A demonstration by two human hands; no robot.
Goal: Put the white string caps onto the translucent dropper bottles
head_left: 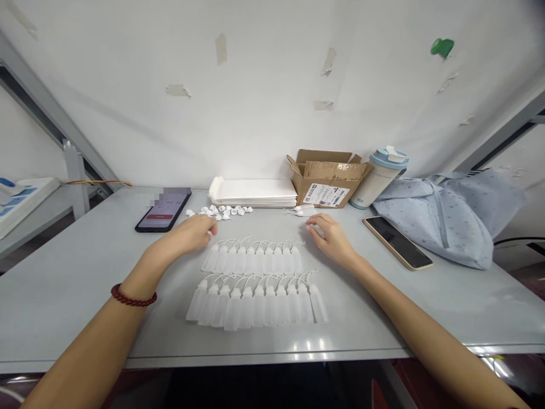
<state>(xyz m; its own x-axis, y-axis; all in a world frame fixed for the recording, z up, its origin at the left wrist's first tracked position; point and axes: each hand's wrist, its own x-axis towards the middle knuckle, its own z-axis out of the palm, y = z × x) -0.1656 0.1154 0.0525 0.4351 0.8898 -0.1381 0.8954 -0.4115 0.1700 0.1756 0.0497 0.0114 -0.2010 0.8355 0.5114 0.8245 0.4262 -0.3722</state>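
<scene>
"At mid-table, what've we got?"

"Bottles: translucent plastic, slim, narrow-necked, thin curved stems. Lying flat, 2 rows, approx. parallel to the front edge. Small white caps loosely scattered behind."

"Hands?"

"L. hand curled nearly closed, small white piece pinched at fingertips. R. hand half open, fingers bent, no hold seen; near loose bottle."

"Surroundings?"

"Flat white stack; creased cardboard box, flaps up; smooth cup; soft cloth bag. Phone R. side, dark phone L. side."

"Clearance?"

"Tight btwn rows: front stems reach back-row bases. Smooth grey table shows as a strip btwn front row & edge; more room L. & R. of rows, forearms crossing it."
</scene>
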